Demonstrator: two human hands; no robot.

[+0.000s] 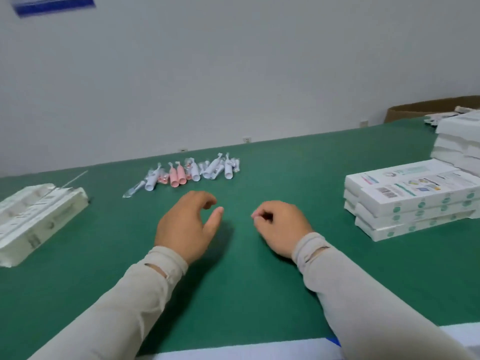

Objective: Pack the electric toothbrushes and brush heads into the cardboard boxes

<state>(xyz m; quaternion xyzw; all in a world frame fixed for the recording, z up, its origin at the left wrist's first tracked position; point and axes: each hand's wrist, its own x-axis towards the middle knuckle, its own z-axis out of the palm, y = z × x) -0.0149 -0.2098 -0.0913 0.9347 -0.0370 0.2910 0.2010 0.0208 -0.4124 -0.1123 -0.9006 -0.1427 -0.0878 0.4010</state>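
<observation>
Several white and pink electric toothbrushes and wrapped brush heads (191, 171) lie in a loose row near the far middle of the green table (246, 281). My left hand (187, 224) hovers just in front of them, fingers loosely curled, holding nothing. My right hand (281, 226) hangs beside it with fingers curled in and nothing visible in it. Printed white cardboard boxes (413, 198) are stacked at the right. More white boxes (459, 141) are piled behind them.
A stack of white moulded trays (36, 219) lies at the left edge. A brown carton (426, 107) stands beyond the far right of the table. A white strip (233, 352) runs along the table's near edge.
</observation>
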